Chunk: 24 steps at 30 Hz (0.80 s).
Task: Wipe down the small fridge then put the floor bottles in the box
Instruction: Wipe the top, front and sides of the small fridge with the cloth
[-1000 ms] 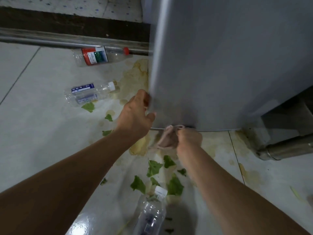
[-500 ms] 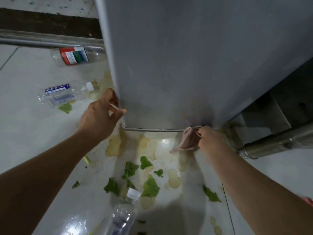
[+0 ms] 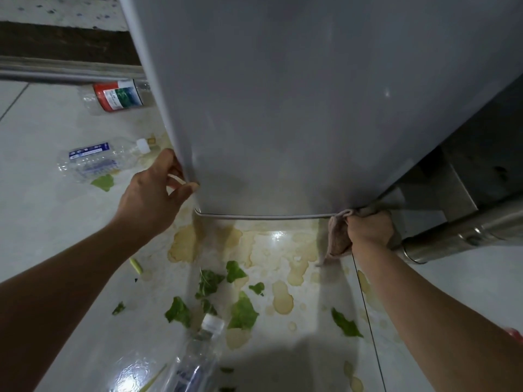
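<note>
Right hand (image 3: pixel 369 229) is clenched on a pinkish cloth (image 3: pixel 339 236), pressing it against the lower right corner of the grey fridge (image 3: pixel 297 108); a flap of the cloth hangs down below the fist. Left hand (image 3: pixel 154 193) grips the fridge's lower left edge, fingers curled around the side and thumb against the front face.

Three plastic bottles lie on the tiled floor (image 3: pixel 42 222). One with a red label (image 3: pixel 117 96) lies far left, beside the fridge's side and just in front of a metal rail (image 3: pixel 56 70). A clear one with a blue label and white cap (image 3: pixel 102 161) lies nearer, left of the left hand. A third clear bottle (image 3: pixel 195 360) lies at the near edge, white cap pointing toward the fridge.

Green leaf scraps (image 3: pixel 242 311) and yellowish stains (image 3: pixel 283 301) are scattered over the floor below the fridge — between the two arms. To the right, a steel pipe (image 3: pixel 464 236) sits just beside the right hand.
</note>
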Motion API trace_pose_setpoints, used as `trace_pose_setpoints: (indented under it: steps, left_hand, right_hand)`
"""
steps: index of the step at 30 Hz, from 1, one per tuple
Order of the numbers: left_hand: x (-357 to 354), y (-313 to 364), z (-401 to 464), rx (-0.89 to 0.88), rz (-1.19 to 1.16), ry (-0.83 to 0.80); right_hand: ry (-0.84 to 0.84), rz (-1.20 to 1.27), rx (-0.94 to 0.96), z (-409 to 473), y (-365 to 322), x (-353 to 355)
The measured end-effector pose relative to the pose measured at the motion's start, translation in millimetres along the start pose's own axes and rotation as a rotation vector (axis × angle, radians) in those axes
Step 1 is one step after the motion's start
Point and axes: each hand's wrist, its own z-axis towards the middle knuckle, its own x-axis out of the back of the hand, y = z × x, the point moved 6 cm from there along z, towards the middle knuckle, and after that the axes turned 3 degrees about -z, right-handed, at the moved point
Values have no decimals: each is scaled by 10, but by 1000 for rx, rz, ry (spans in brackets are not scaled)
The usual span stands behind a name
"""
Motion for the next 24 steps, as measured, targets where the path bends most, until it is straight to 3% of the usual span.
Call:
trace_pose_setpoints:
  steps: [7,11,19,24]
  left_hand:
    - [-2,-25,23,-1,-7,-19]
    - [-7,-23,27,-33,-9,-21]
    - [1,-26,16,-17,-11,-2]
    - [7,-30,19,20,-46,-14]
  right_hand:
    - [156,32,146,-57,-30,59]
    - [220,87,87,-135,-47,41]
    - [195,51,51,-494,-192,-62]
    - [67,89,55,-1093,-401,-449]
